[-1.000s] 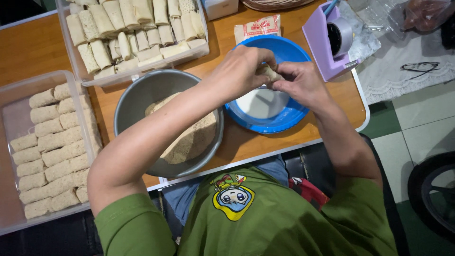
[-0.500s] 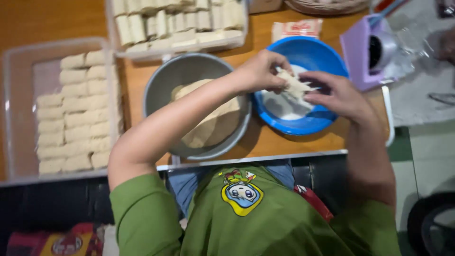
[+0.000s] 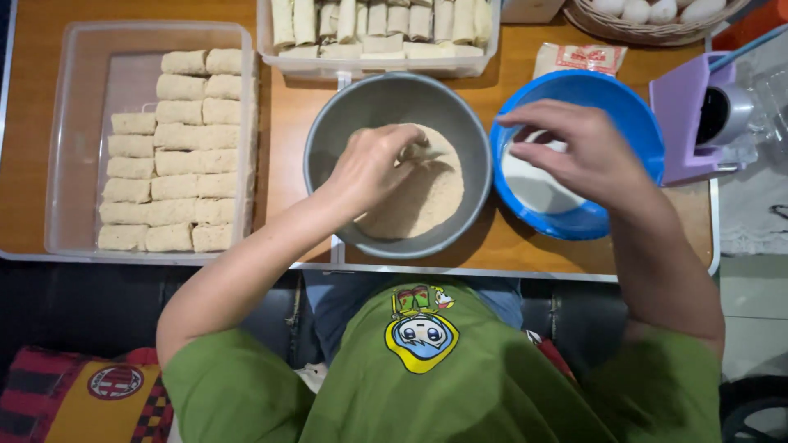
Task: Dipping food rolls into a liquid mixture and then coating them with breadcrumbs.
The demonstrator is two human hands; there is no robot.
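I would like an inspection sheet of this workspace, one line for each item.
Surface: wooden table, bare between the containers.
Job's things: metal bowl of crumbs; blue bowl of white batter; left tray with crumbed rolls; back tray with plain rolls.
Clutter: packet, basket of eggs, purple tape dispenser.
Grippers: left hand in the crumbs, fingers curled, on a roll partly hidden under it; right hand open above the blue bowl, holding nothing.
Cables: nothing seen.
Surroundings: tiled floor at right; patterned cushion at lower left.
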